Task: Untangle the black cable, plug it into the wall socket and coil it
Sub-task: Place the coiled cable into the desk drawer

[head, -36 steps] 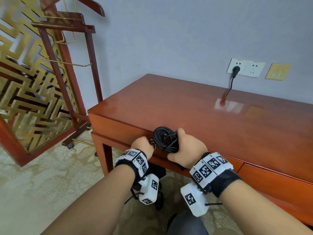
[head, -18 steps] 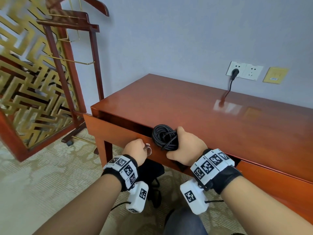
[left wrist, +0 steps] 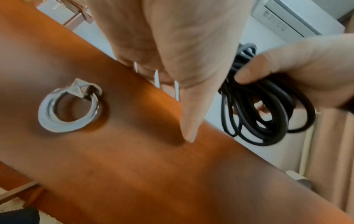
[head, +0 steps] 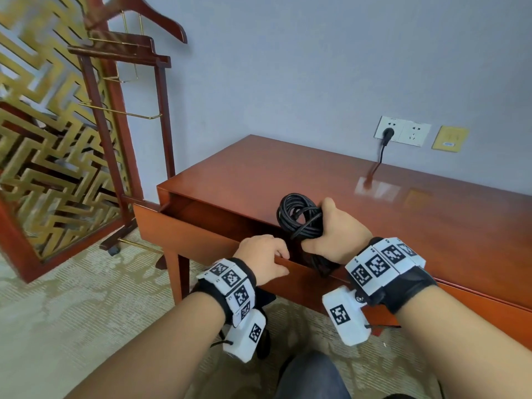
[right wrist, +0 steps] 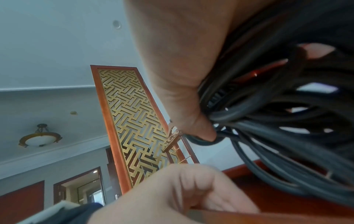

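Note:
A coiled black cable point(head: 299, 217) is gripped in my right hand point(head: 336, 234), just above the open drawer of a red-brown desk point(head: 403, 240). The right wrist view shows the loops of the cable point(right wrist: 277, 121) bunched under the thumb. My left hand point(head: 263, 254) grips the top edge of the drawer front point(head: 187, 234), fingers curled over it and thumb point(left wrist: 187, 121) on its face. A silver ring pull point(left wrist: 70, 109) hangs free beside that thumb. On the wall behind, a white socket point(head: 414, 135) has a black plug point(head: 388, 134) in it.
A wooden valet stand point(head: 115, 133) and a gold lattice screen point(head: 37, 156) stand left of the desk. A gold wall plate point(head: 450, 138) sits right of the socket. A second, shut drawer point(head: 489, 321) lies to the right. Patterned carpet point(head: 72, 312) covers the floor.
The drawer has slid out toward me. My left hand has moved off the ring pull to the drawer front's top edge. The right hand still holds the coil above the drawer.

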{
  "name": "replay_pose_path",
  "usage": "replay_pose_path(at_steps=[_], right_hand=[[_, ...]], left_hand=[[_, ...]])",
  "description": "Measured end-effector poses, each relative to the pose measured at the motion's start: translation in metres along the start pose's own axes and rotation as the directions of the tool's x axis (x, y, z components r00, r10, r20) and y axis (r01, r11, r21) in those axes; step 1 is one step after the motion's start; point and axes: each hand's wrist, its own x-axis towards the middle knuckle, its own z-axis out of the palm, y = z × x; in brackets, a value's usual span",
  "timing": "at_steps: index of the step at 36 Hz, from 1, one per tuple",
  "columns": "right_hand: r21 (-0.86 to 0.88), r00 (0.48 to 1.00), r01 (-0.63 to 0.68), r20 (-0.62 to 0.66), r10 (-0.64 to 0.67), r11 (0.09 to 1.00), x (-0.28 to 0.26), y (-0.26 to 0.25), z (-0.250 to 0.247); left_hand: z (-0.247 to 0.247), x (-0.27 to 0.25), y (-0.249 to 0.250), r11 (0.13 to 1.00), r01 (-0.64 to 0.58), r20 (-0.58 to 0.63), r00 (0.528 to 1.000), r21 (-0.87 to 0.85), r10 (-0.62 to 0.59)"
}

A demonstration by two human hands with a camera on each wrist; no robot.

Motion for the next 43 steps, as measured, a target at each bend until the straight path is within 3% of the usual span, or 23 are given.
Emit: replay_pose_path(at_steps=[7, 13, 23, 28, 32, 37, 43], right_hand=[[-0.176, 0.989, 0.039, 0.145, -0.013, 0.984, 0.003, 0.006, 0.003], [-0.222, 0.959, 0.05, 0.283, 0.015, 0.974, 0.008, 0.006, 0.02], [-0.308, 0.963, 0.005, 0.256, 0.078, 0.951, 0.011, 0.014, 0.043], [-0.196, 0.966, 0.001, 0.252, 0.049, 0.981, 0.012, 0.02, 0.04], [-0.119, 0.989, -0.014, 0.147, 0.031, 0.993, 0.01, 0.032, 0.024], [-0.108, 0.995, -0.06, 0.076, 0.068, 0.992, 0.006, 0.049, 0.012], [-0.027, 0.966, -0.02, 0.256, 0.026, 0.999, 0.001, 0.057, 0.02]], left_hand=[[-0.011, -0.012, -0.005, 0.995, -0.026, 0.095, 0.995, -0.092, 0.035], [-0.019, -0.015, -0.003, 0.995, -0.096, 0.17, 0.98, -0.03, 0.1], [-0.02, -0.015, 0.001, 0.995, -0.091, 0.129, 0.988, 0.037, 0.086], [-0.019, -0.013, 0.0, 0.996, -0.088, 0.132, 0.988, 0.032, 0.083], [-0.019, -0.011, 0.0, 0.996, -0.087, 0.127, 0.989, 0.034, 0.082], [-0.019, -0.005, 0.007, 0.978, -0.121, 0.046, 0.992, 0.169, 0.115], [-0.016, 0.015, 0.014, 0.957, -0.065, -0.006, 0.998, 0.281, 0.07]])
